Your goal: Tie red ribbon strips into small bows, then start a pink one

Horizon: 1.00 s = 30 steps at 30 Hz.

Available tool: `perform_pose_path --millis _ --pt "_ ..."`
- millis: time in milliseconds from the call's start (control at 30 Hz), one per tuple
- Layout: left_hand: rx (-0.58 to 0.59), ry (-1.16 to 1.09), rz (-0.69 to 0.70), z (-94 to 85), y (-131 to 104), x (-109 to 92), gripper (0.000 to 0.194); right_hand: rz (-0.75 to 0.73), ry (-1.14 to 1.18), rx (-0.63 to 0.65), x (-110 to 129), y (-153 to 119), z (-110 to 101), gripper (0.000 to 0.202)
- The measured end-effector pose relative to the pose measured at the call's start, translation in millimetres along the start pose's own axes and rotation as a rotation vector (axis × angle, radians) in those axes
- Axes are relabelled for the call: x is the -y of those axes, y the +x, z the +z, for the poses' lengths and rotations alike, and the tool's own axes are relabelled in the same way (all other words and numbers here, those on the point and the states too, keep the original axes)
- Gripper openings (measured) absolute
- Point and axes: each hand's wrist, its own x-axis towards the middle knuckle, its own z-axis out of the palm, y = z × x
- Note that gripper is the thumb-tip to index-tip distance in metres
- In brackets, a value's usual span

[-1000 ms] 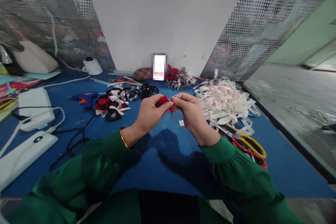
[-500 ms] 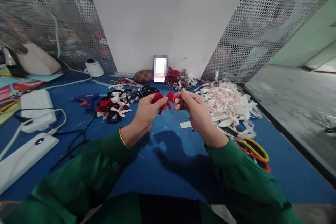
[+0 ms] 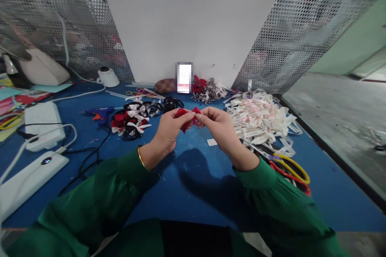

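A red ribbon bow [image 3: 184, 123] is held up over the middle of the blue table [image 3: 193, 196]. My left hand [image 3: 169, 130] pinches its left part between thumb and fingers. On the other side, my right hand [image 3: 218, 128] has thumb and fingertips closed on the bow's right part, next to my left thumb. Both hands hide much of the bow. To the left lies a pile of red, white and black bow hair ties [image 3: 131, 118]. A heap of cream printed ribbons [image 3: 256, 118] lies right of my right hand, near a small white strip [image 3: 212, 142].
Yellow-handled scissors [image 3: 294, 168] and red-handled scissors [image 3: 292, 176] lie at right. A blue glue gun [image 3: 101, 114], cables, a white power bank [image 3: 33, 182] and a white box [image 3: 45, 122] are at left. A lit phone [image 3: 184, 77] stands before a white board [image 3: 187, 28].
My right thumb and fingers have come down onto the bow's right part and closed on it. My left hand has barely moved.
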Motion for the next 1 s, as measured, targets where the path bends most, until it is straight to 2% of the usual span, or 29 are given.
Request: perform_pose_path --millis 267,467,700,900,1000 --pt "-0.115 -0.149 -0.053 1.4 1.6 4.3 0.018 -0.033 -0.064 -0.05 -9.6 -3.0 9.0 0.024" --pt "-0.034 -0.114 -0.108 -0.6 1.2 -1.2 0.025 -0.131 -0.197 -0.051 -8.7 -3.6 5.6 0.021" --pt "-0.092 -0.194 -0.103 0.3 0.6 1.3 0.026 -0.137 -0.276 -0.033 -9.9 -5.6 7.7 0.022" --pt "-0.07 -0.221 -0.163 -0.8 4.7 2.7 0.026 -0.326 -0.476 -0.028 -8.2 -6.0 4.8 0.018" --pt "-0.065 -0.193 -0.145 -0.6 5.0 3.1 0.024 -0.244 -0.355 -0.021 -6.9 -2.8 2.4 0.02"
